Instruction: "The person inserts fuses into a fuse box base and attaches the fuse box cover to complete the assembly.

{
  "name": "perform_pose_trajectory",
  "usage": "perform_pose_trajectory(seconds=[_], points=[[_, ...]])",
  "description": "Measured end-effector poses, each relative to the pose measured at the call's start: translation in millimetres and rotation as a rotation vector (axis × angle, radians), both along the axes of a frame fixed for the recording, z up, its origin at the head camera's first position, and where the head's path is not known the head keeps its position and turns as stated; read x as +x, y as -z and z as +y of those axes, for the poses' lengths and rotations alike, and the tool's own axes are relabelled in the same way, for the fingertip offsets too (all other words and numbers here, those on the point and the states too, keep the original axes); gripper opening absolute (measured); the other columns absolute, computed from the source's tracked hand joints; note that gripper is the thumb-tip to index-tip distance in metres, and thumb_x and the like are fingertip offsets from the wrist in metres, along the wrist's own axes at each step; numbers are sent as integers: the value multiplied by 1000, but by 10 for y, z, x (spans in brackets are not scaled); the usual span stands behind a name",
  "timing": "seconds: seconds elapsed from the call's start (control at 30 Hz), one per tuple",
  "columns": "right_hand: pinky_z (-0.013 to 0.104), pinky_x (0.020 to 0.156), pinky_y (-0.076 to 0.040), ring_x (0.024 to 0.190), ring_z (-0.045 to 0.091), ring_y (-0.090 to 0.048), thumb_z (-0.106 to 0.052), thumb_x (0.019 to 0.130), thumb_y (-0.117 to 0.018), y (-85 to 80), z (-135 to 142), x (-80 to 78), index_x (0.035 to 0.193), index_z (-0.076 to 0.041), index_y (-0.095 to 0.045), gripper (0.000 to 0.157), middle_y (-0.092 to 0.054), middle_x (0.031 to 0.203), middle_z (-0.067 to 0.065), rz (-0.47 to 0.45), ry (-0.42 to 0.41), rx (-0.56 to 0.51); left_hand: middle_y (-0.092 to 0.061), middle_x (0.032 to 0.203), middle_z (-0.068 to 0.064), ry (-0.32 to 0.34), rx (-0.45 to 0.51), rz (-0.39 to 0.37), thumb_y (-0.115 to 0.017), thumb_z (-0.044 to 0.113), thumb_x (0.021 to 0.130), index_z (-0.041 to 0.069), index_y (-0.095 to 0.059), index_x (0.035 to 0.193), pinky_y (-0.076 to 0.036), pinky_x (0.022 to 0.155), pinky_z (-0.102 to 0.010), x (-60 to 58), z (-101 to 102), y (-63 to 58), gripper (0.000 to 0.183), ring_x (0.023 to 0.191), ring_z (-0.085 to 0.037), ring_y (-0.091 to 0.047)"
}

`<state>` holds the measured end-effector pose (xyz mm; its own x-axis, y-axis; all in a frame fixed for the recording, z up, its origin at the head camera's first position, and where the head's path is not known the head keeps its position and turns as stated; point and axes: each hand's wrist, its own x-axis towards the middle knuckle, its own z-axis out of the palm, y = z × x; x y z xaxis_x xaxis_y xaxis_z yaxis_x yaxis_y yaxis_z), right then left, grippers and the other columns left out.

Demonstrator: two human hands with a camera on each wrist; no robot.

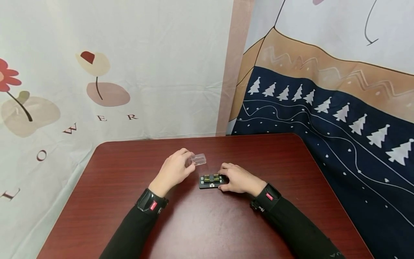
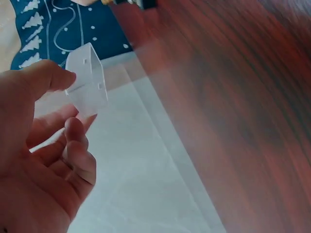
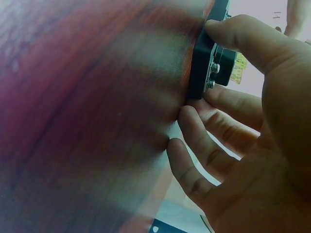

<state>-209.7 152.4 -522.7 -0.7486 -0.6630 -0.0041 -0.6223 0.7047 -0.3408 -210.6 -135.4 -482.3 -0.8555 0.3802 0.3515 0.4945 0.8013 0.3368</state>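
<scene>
A clear plastic cover [image 1: 198,159], box-shaped and hollow on one side, is pinched between the thumb and fingers of my left hand [image 1: 174,168]. In the left wrist view the clear cover [image 2: 90,80] is held up off the table, its open side facing away from the palm. On the table lies a black rectangular block [image 1: 211,181] with metal screws and yellowish parts in its middle. My right hand [image 1: 240,178] grips its right end, thumb at the near edge and fingers at the far side. The right wrist view shows the black block's [image 3: 199,63] screws close up.
Both hands work over a reddish-brown wooden table [image 1: 258,230] with rounded far corners. A pale printed cloth [image 1: 168,72] hangs behind it, and a dark blue cloth with white trees [image 1: 310,118] hangs at the right.
</scene>
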Motion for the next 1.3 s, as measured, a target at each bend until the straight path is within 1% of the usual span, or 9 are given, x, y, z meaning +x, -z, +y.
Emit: perform_pose_trajectory(seconds=[0.1, 0.2, 0.37, 0.53, 0.8, 0.93, 1.07, 1.2, 1.3], points=[[37, 87, -53, 96, 13, -56, -44, 86, -81, 1, 0, -4, 124, -12, -75, 50, -58, 108, -7, 1, 0, 3, -70, 108, 0, 60, 4, 27, -71, 23, 90, 10, -77, 116, -59, 76, -40, 51, 51, -21, 30, 88, -16, -66], [36, 86, -53, 95, 13, -56, -44, 85, -81, 3, 0, -9, 123, -12, -75, 50, -58, 107, -7, 0, 2, 2, -70, 111, 1, 111, 4, 37, -71, 24, 92, 12, -77, 118, -59, 77, -40, 90, 95, -32, 30, 91, -15, -67], [37, 86, -53, 95, 14, -57, -43, 85, -81, 5, -3, -12, 123, -11, -75, 50, -58, 107, -6, -3, -2, -7, -71, 112, 3, 156, -2, 51, -71, 25, 92, 13, -76, 118, -61, 81, -40, 142, 152, -28, 29, 96, -14, -69], [38, 88, -53, 97, 14, -58, -44, 86, -81, 6, 2, -8, 124, -12, -75, 50, -59, 108, -6, -7, 0, -11, -70, 113, 5, 197, -14, 51, -70, 26, 94, 14, -76, 120, -61, 81, -38, 173, 200, 10, 28, 98, -12, -70], [36, 80, -49, 90, 14, -54, -43, 86, -81, -4, 5, -11, 118, -13, -74, 44, -57, 107, -4, 18, -22, -15, -71, 116, 4, 236, -32, 16, -69, 27, 98, 15, -75, 124, -61, 84, -36, 201, 264, 88, 30, 99, -11, -70], [36, 82, -49, 92, 14, -54, -45, 87, -80, 1, 6, -15, 117, -13, -73, 45, -57, 109, -4, 26, -27, 1, -70, 119, 3, 242, -50, -16, -68, 28, 98, 15, -75, 126, -61, 85, -37, 204, 282, 127, 32, 101, -12, -70], [36, 83, -49, 93, 15, -54, -46, 87, -79, 6, 8, -15, 119, -13, -73, 47, -56, 110, -5, 23, -30, 16, -70, 119, 4, 232, -51, -37, -69, 28, 97, 16, -75, 126, -60, 83, -36, 211, 273, 160, 32, 98, -10, -68], [37, 82, -48, 93, 15, -53, -45, 86, -80, -3, 11, -9, 119, -12, -72, 47, -55, 108, -5, 22, -30, 15, -70, 119, 5, 237, -49, -41, -70, 28, 97, 16, -75, 125, -60, 81, -35, 221, 265, 178, 31, 96, -9, -68], [36, 81, -48, 92, 15, -53, -45, 85, -80, -4, 14, -9, 117, -12, -72, 47, -55, 107, -5, 24, -27, 11, -70, 119, 5, 248, -53, -38, -70, 28, 97, 16, -76, 124, -60, 82, -35, 228, 267, 187, 30, 97, -10, -68]])
